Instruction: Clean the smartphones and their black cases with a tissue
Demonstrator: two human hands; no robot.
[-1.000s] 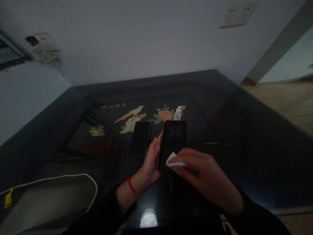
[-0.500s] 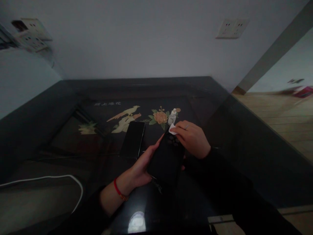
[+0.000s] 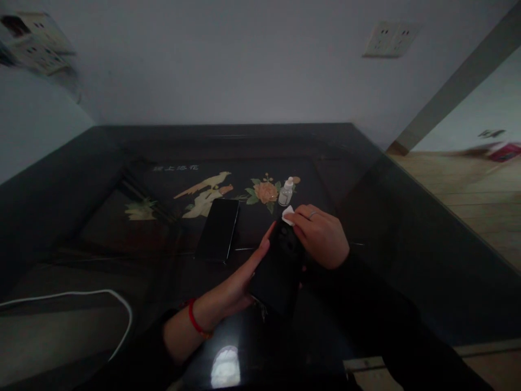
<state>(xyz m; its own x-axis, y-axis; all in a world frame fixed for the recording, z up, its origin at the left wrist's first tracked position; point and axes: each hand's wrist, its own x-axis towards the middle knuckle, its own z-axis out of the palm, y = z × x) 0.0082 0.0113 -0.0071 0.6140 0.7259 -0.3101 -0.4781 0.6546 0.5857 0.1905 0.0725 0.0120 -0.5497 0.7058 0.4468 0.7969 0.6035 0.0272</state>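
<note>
My left hand (image 3: 244, 271) is wrapped round a black phone (image 3: 274, 274), tilted above the tabletop. Round camera shapes show near its far end, and a small dangling charm (image 3: 261, 309) hangs by its near left corner. Between the fingers of my right hand (image 3: 321, 233) is a small folded white tissue (image 3: 288, 215), pressed against the far edge of the held phone. Just beyond it stands a small clear bottle with a white cap (image 3: 286, 192). Another black phone (image 3: 217, 229) lies flat to the left of my left hand.
The glossy dark table (image 3: 260, 142) has a bird-and-flower picture and reflects light. A white cable (image 3: 81, 294) curves along the left. Wall sockets (image 3: 391, 39) are at the back right, more sockets (image 3: 43, 46) at the left. Wooden floor (image 3: 459, 187) shows on the right.
The held phone has turned slightly, and the tissue has shifted a little along its far edge. Both hands keep their hold. The view has moved slightly; the lying phone and bottle stay put.
</note>
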